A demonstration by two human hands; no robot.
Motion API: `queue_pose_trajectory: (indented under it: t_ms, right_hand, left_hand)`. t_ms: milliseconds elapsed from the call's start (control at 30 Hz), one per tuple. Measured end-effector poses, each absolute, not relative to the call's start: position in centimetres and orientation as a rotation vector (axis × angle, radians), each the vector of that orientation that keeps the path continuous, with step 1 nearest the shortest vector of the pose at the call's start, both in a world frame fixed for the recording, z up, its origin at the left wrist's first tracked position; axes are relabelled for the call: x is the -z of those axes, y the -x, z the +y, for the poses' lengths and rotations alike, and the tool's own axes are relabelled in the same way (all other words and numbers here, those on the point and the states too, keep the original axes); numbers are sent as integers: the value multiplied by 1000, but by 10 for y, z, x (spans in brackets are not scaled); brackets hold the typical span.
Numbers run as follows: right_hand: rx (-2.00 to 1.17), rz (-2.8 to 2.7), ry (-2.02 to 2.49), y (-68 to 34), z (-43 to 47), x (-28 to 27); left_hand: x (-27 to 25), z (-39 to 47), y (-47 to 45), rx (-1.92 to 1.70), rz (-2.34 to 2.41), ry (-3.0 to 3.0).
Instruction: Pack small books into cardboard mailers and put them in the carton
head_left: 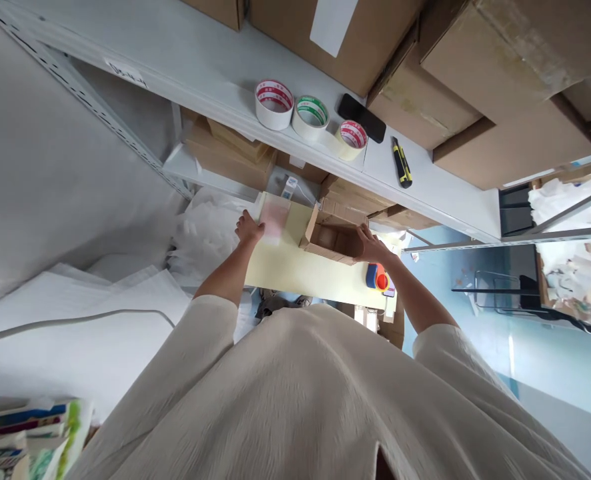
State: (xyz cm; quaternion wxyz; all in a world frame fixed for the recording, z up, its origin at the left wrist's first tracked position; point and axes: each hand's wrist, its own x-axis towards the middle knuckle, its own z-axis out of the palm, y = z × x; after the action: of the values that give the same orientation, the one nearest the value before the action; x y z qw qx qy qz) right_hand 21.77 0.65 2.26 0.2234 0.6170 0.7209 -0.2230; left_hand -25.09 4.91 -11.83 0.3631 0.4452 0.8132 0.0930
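Note:
A small open cardboard box [331, 241] stands on a pale yellow table [295, 270], and its inside looks bare. My right hand [372, 245] grips the box's right wall, fingers over the edge. At the table's left end, my left hand [249, 228] is beside a flat, translucent pinkish packet [274, 219]. Its fingers are loosely bent and apart, with the thumb close to the packet's left edge; whether it touches is too small to tell. A blue, orange and red tape dispenser [377, 277] lies right of the box, near my right forearm.
Above the table runs a grey shelf [200, 63] bearing several tape rolls [274, 105], a black phone [361, 117], a yellow-black utility knife [401, 163] and large cartons [425, 100]. White plastic wrapping [208, 223] is heaped at the left. More boxes [230, 153] sit below the shelf.

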Motion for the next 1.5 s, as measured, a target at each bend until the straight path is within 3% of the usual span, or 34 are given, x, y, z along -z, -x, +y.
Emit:
queue_pose_trajectory:
  t_ms: [667,1233,1500]
  right_hand:
    - [646,2000,-1688,-217,7,-22]
    - [688,2035,-1706,-223,6,-13]
    - [680,2040,-1714,-226,7,-9]
  left_hand:
    - [122,46,229,-158,2012,-1456]
    - [129,84,225,-18,2107,-1118]
    - [121,57,223,-145,2042,-1072]
